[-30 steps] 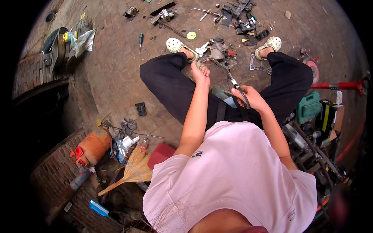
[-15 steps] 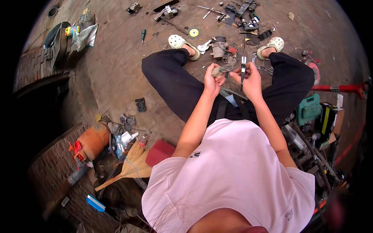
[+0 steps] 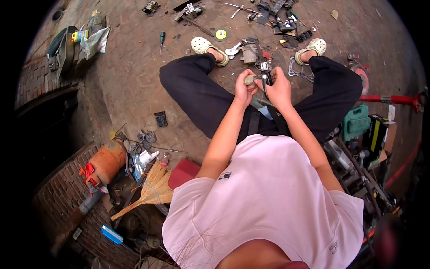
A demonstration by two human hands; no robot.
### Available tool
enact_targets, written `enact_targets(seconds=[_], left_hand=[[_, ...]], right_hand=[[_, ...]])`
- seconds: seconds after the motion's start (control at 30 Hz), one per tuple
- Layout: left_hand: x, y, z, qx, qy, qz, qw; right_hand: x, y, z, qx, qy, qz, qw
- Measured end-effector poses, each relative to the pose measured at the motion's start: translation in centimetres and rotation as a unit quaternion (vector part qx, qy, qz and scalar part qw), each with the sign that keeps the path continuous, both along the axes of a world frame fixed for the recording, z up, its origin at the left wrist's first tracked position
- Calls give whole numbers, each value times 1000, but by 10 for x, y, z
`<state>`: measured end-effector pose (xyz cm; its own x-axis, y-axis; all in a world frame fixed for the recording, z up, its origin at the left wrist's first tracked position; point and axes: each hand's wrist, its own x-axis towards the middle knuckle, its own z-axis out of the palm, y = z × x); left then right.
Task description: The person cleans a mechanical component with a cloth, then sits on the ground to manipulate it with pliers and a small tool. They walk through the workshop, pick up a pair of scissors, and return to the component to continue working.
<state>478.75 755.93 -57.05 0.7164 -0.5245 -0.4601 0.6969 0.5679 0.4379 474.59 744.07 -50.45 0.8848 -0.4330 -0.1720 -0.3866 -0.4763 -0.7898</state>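
My left hand is closed on a small grey-beige part between my knees. Beside it, my right hand grips a slender black-and-silver tool, held upright against that part; its lower end is partly hidden by my fingers. Just beyond both hands, a dirty cylindrical metal assembly lies on the ground between my clogs, with a white crumpled rag to its left. A flat metal gasket lies by my right clog.
Scattered tools and black parts lie ahead, with a screwdriver at left. An orange cylinder, straw broom and dark opening are left. A green case and red bar are right.
My hands have come together over the middle, my right moving left and up with the tool. The tool has turned from slanted to upright and now meets the grey-beige part.
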Motion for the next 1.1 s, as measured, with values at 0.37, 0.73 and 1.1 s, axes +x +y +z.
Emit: enact_targets(seconds=[0.37, 0.73, 1.1], left_hand=[[-3, 1, -8, 17, -19, -11, 1000], [0, 3, -3, 69, -77, -25, 994], [1, -4, 15, 21, -82, 12, 996]], right_hand=[[0, -8, -9, 38, 39, 27, 998], [2, -19, -28, 148, 44, 17, 988], [0, -20, -41, 22, -135, -18, 990]])
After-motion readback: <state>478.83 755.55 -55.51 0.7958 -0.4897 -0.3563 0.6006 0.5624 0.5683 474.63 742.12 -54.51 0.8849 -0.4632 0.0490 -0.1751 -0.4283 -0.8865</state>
